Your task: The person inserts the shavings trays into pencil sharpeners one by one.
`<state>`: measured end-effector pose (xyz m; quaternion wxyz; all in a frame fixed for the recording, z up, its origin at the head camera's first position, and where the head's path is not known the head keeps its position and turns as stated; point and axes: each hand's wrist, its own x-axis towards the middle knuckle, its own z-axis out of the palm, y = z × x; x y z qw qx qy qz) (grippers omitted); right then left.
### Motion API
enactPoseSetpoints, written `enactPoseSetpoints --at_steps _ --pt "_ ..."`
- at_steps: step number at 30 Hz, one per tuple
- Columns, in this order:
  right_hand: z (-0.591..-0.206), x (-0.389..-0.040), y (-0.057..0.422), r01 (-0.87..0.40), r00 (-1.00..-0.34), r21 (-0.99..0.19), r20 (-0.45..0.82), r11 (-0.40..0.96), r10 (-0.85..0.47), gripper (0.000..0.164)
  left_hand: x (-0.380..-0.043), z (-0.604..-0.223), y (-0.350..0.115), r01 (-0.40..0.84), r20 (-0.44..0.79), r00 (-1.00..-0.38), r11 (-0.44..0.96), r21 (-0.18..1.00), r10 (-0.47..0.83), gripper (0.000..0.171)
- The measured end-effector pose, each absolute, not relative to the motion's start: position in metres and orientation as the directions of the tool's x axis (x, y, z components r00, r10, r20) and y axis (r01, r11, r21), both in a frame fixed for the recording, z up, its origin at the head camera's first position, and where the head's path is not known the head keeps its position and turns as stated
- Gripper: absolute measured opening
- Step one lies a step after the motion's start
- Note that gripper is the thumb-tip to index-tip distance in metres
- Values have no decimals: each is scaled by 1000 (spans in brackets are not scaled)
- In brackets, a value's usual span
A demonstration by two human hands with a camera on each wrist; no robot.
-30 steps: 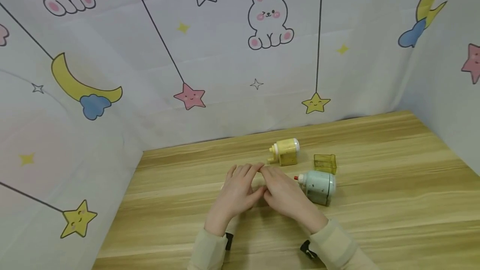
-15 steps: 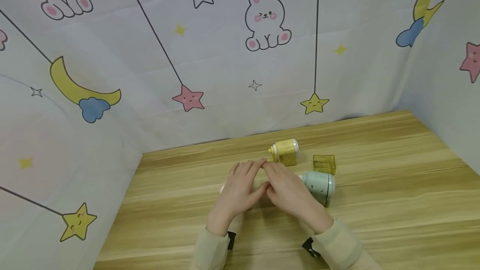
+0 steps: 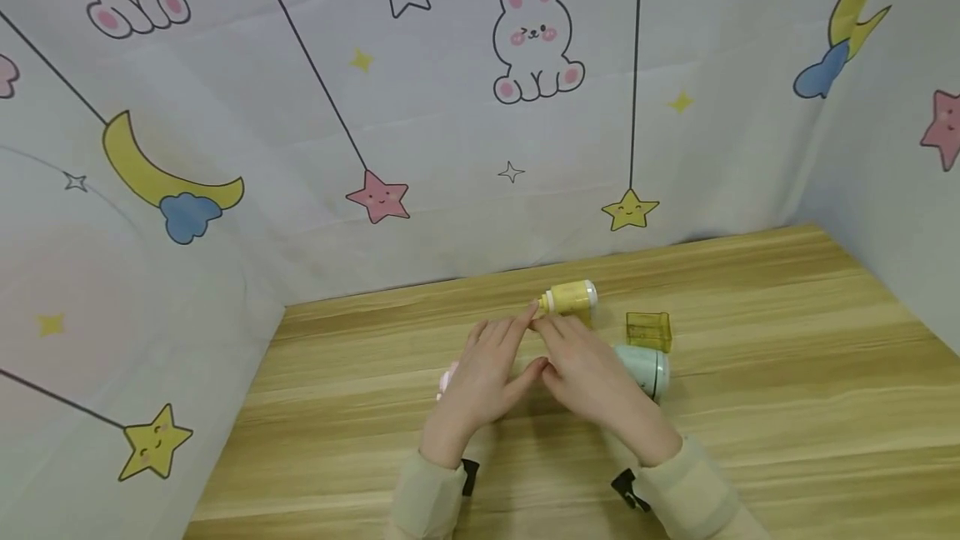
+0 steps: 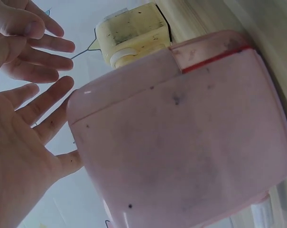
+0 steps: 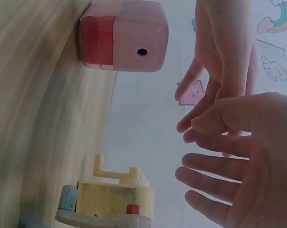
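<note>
Both hands are held over the table with relaxed fingers, their fingertips meeting or nearly so in the head view. Below my left hand (image 3: 483, 369) sits a pink pencil sharpener (image 4: 181, 128), mostly hidden from the head camera. In the left wrist view, two fingertips overlap its edge. Its red drawer (image 5: 97, 41) and round pencil hole face the right wrist camera. My right hand (image 3: 588, 373) partly covers a pale green pencil sharpener (image 3: 645, 367). Beyond the fingertips lies a yellow pencil sharpener (image 3: 573, 297) with a hand crank (image 5: 114, 174). Neither hand grips anything.
A see-through olive drawer (image 3: 648, 331) lies apart on the table, behind the green sharpener. The wood-grain table (image 3: 780, 357) meets a white cloth backdrop (image 3: 450, 115) printed with rabbits, stars and moons at the back and sides.
Both hands have drifted slightly right and farther from the body. They now hide the green sharpener's crank end and the yellow one's lower part, while more of the pink one shows at left.
</note>
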<state>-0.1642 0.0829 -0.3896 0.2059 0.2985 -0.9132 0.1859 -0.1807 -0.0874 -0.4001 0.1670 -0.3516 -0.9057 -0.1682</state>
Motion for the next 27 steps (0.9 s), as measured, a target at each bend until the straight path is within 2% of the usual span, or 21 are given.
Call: enactPoseSetpoints --at_steps 11,22,27 --pt "-382 -163 96 -584 -775 -237 446 776 -447 41 -185 -400 -79 687 425 -711 681 253 560 63" --pt "-375 -163 113 -571 -801 -319 417 756 -429 40 -193 -404 -77 674 432 -720 696 248 544 66" --pt "-373 -166 124 -531 -836 -378 378 758 -398 40 -197 -405 -73 678 447 -710 699 228 544 67"
